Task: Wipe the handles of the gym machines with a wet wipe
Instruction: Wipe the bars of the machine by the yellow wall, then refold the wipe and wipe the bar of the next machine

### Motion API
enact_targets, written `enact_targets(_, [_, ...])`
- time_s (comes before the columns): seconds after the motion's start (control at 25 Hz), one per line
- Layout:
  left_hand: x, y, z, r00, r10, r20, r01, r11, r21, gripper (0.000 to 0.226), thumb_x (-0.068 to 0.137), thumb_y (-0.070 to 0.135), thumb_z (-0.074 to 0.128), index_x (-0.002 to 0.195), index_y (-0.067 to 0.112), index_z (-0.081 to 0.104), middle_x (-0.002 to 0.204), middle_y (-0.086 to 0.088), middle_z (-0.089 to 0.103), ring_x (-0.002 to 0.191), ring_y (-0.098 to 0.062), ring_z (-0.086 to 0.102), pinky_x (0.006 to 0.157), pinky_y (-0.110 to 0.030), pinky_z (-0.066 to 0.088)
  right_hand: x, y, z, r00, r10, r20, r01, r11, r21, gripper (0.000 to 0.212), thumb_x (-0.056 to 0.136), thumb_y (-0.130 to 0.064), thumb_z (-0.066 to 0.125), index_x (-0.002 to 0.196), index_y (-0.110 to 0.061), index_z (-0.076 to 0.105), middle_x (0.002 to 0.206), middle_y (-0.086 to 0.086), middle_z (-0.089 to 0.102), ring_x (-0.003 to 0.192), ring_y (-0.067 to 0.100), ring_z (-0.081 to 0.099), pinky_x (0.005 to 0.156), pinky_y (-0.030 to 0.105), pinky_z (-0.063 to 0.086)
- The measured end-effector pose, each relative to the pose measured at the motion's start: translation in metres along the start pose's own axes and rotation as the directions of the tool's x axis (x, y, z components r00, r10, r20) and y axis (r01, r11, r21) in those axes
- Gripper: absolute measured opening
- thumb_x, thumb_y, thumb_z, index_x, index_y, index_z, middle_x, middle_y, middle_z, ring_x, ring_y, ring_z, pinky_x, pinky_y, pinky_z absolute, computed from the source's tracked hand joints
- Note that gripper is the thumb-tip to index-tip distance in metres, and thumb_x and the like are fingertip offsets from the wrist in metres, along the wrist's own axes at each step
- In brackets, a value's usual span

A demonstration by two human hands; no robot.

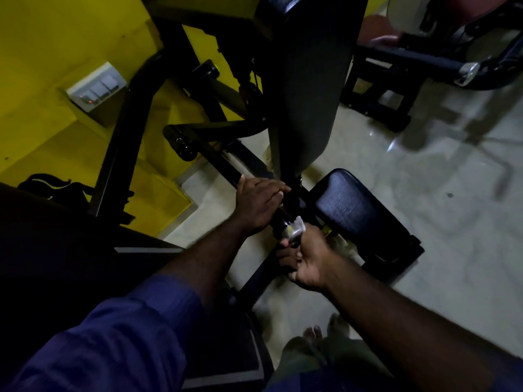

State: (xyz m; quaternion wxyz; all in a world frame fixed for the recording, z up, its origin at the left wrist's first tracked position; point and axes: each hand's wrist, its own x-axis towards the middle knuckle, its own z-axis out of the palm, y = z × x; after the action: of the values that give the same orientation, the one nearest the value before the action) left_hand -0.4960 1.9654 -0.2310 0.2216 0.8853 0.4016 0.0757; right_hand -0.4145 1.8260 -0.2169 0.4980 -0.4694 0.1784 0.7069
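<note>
We have two hands on one black handle (278,222) of the machine. Our left hand (259,203) curls round its middle, and our right hand (310,260) pinches the one wet wipe (295,232) against its near end. One black seat pad (356,213) sits just beside. One switch plate (96,86) is on the yellow wall (42,52).

Blue sleeve (113,335) pushed up left forearm; olive trousers (325,360); bare foot (312,333).
</note>
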Motion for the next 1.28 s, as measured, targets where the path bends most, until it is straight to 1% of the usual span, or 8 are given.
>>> enact_targets(0.08, [0.000, 0.001, -0.001, 1.000, 0.006, -0.005, -0.006, 1.000, 0.011, 0.046, 0.095, 0.039, 0.036, 0.121, 0.034, 0.073, 0.134, 0.012, 0.067, 0.133, -0.015, 0.050, 0.122, -0.043, -0.002, 0.001, 0.022, 0.007, 0.924, -0.351, -0.150, 0.311, 0.920, -0.239, 0.043, 0.104, -0.057, 0.043, 0.098, -0.016, 0.053, 0.073, 0.006, 0.057, 0.046, 0.014, 0.048, 0.041, 0.023, 0.038])
enact_targets(0.2, [-0.001, 0.000, -0.001, 0.999, 0.034, -0.009, -0.033, 0.999, 0.042, 0.046, 0.094, 0.038, 0.037, 0.119, 0.032, 0.075, 0.132, 0.012, 0.069, 0.132, -0.015, 0.053, 0.122, -0.045, 0.002, 0.004, 0.050, 0.019, 0.640, -0.737, -0.216, 0.548, 0.636, -0.543, 0.064, 0.096, -0.074, 0.041, 0.122, -0.016, 0.052, 0.099, 0.004, 0.067, 0.086, 0.025, 0.066, 0.071, 0.032, 0.048])
enact_targets(0.36, [0.000, 0.003, -0.003, 1.000, 0.004, 0.004, -0.004, 1.000, 0.026, 0.047, 0.092, 0.038, 0.036, 0.118, 0.032, 0.074, 0.133, 0.012, 0.068, 0.134, -0.016, 0.051, 0.122, -0.044, 0.000, 0.002, 0.027, 0.025, 0.937, -0.241, -0.252, 0.284, 0.947, 0.151, 0.067, 0.094, -0.081, 0.032, 0.100, -0.020, 0.059, 0.060, 0.001, 0.048, 0.035, 0.012, 0.038, 0.037, 0.017, 0.032])
enact_targets(0.44, [0.000, 0.004, -0.003, 1.000, 0.005, 0.019, -0.005, 0.999, 0.044, 0.048, 0.092, 0.039, 0.035, 0.119, 0.033, 0.074, 0.134, 0.012, 0.067, 0.134, -0.016, 0.050, 0.122, -0.045, -0.001, 0.003, 0.024, 0.022, 0.945, -0.231, -0.232, 0.251, 0.966, 0.060, 0.056, 0.101, -0.068, 0.036, 0.100, -0.016, 0.058, 0.063, 0.004, 0.049, 0.037, 0.012, 0.035, 0.039, 0.016, 0.030])
enact_targets(0.6, [0.000, 0.006, -0.003, 1.000, 0.013, 0.028, -0.015, 0.996, 0.085, 0.051, 0.092, 0.041, 0.031, 0.121, 0.034, 0.073, 0.134, 0.013, 0.067, 0.135, -0.015, 0.050, 0.122, -0.045, -0.001, 0.010, 0.040, 0.031, 0.766, -0.506, -0.397, 0.513, 0.853, -0.099, 0.059, 0.105, -0.059, 0.038, 0.121, -0.006, 0.054, 0.094, 0.007, 0.063, 0.084, 0.023, 0.064, 0.071, 0.028, 0.041])
enact_targets(0.76, [0.002, 0.006, -0.002, 0.999, 0.007, 0.051, -0.012, 0.995, 0.098, 0.051, 0.092, 0.041, 0.030, 0.122, 0.037, 0.071, 0.139, 0.015, 0.063, 0.139, -0.016, 0.044, 0.123, -0.050, -0.001, -0.011, 0.020, 0.030, 0.961, -0.152, -0.232, 0.204, 0.953, 0.222, 0.068, 0.098, -0.077, 0.020, 0.099, -0.018, 0.055, 0.051, 0.001, 0.040, 0.031, 0.012, 0.029, 0.039, 0.014, 0.025])
enact_targets(1.16, [0.002, 0.014, -0.013, 0.989, -0.035, 0.146, 0.005, 0.980, 0.198, 0.050, 0.097, 0.047, 0.030, 0.127, 0.035, 0.068, 0.138, 0.009, 0.065, 0.138, -0.021, 0.046, 0.124, -0.051, 0.004, -0.037, 0.030, 0.013, 0.989, -0.149, -0.022, 0.136, 0.950, -0.281, 0.065, 0.087, -0.087, 0.037, 0.077, -0.023, 0.048, 0.050, -0.007, 0.040, 0.038, 0.010, 0.031, 0.047, 0.017, 0.021])
enact_targets(1.28, [0.009, 0.052, -0.012, 0.965, -0.079, 0.249, 0.107, 0.989, -0.099, 0.047, 0.088, 0.054, 0.051, 0.116, 0.024, 0.073, 0.118, -0.002, 0.075, 0.117, -0.023, 0.065, 0.118, -0.053, 0.033, -0.076, -0.007, -0.035, 0.973, -0.232, 0.022, 0.220, 0.883, -0.414, 0.051, 0.101, -0.066, 0.044, 0.095, -0.021, 0.068, 0.064, -0.001, 0.062, 0.047, 0.014, 0.049, 0.049, 0.022, 0.030])
